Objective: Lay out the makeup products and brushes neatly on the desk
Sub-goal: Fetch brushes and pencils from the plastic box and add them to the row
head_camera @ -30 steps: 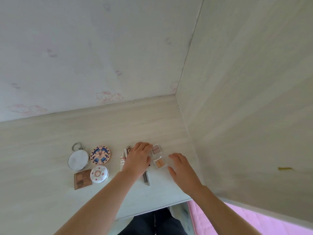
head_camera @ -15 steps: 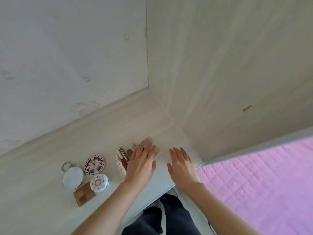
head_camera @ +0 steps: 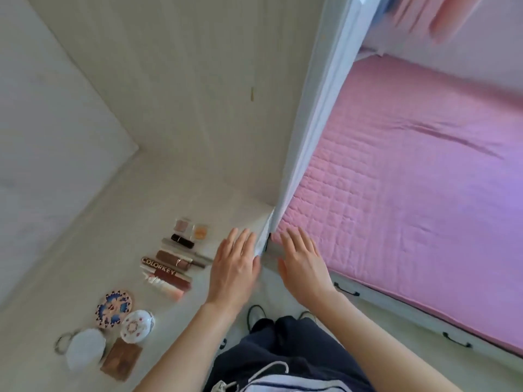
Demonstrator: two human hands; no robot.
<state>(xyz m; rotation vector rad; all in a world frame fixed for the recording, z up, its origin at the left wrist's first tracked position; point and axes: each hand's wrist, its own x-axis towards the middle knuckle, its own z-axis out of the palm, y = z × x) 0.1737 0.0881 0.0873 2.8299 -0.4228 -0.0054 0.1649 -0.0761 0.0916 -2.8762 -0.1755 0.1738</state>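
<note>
Hovering over the pale wooden surface [head_camera: 85, 273], the left hand [head_camera: 233, 271] and the right hand [head_camera: 304, 265] hold nothing, fingers straight and a little spread. The makeup sits in tidy groups, probably so each kind is easy to find. Two small clear square pots [head_camera: 191, 228] lie by the wall corner. The brown and pink lipstick tubes [head_camera: 171, 268] lie side by side in a row. Three round compacts [head_camera: 113, 321] and a flat brown square palette [head_camera: 121, 362] sit close together near the front edge. The pink quilted bed [head_camera: 410, 193] is to the right.
</note>
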